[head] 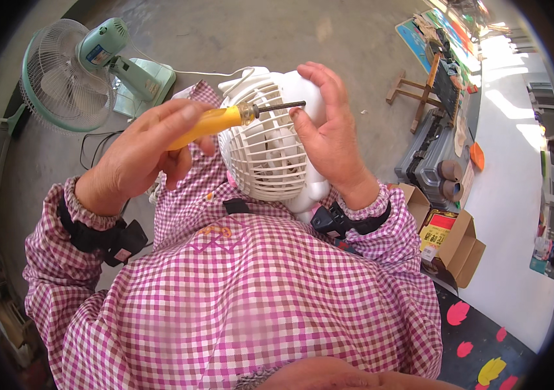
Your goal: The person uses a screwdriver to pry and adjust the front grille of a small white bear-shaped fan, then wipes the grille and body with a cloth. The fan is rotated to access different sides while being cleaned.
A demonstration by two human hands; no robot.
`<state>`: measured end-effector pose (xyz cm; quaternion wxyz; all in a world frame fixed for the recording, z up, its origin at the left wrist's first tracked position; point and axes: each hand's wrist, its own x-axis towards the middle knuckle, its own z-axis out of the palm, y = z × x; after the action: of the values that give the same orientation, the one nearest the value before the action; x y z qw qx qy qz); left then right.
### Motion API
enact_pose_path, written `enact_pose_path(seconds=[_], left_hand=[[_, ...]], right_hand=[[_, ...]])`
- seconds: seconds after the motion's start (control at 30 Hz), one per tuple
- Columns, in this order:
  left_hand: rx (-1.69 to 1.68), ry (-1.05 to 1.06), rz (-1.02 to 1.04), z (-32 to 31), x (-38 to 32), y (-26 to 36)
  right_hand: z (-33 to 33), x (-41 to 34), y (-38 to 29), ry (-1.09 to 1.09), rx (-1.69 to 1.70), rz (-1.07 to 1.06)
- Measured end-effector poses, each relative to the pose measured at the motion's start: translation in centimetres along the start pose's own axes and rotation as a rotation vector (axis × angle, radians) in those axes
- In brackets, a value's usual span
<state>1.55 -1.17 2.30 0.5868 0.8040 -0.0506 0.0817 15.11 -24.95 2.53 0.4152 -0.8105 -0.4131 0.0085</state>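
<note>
My left hand holds a screwdriver by its yellow handle. Its dark metal shaft points right across the front of a small white plastic fan. The shaft's tip is close to my right thumb; whether they touch I cannot tell. The fan rests on my lap, its round slatted grille tilted up, with blades partly visible behind the slats. My right hand grips the fan's white housing at the right, with fingers over its far edge. A white cord runs by the fan's far side.
A green pedestal fan stands on the concrete floor at the far left. To the right are a grey hard case, an opened cardboard box, a wooden frame and a white tabletop. A dark cable lies left.
</note>
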Motion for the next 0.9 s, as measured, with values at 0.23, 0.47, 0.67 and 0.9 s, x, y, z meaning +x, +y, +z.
enact_pose_path(seconds=[0.23,0.47,0.67,0.9], left_hand=[[0.647,-0.068,0.473,-1.0,0.9,-0.8],[-0.492,0.023,-0.427,-1.1,0.0,2.0],[0.708,-0.121,0.465,-1.7,0.6,0.3],[-0.228,0.025,-0.255,-0.9,0.4,2.2]], right_hand=[[-0.2,0.0,0.1,-0.012,-0.026,0.001],[0.2,0.1,-0.4,0.012,-0.025,-0.013],[-0.2,0.2,-0.4,-0.027,0.004,-0.003],[-0.2,0.2,-0.8,-0.025,-0.03,-0.013]])
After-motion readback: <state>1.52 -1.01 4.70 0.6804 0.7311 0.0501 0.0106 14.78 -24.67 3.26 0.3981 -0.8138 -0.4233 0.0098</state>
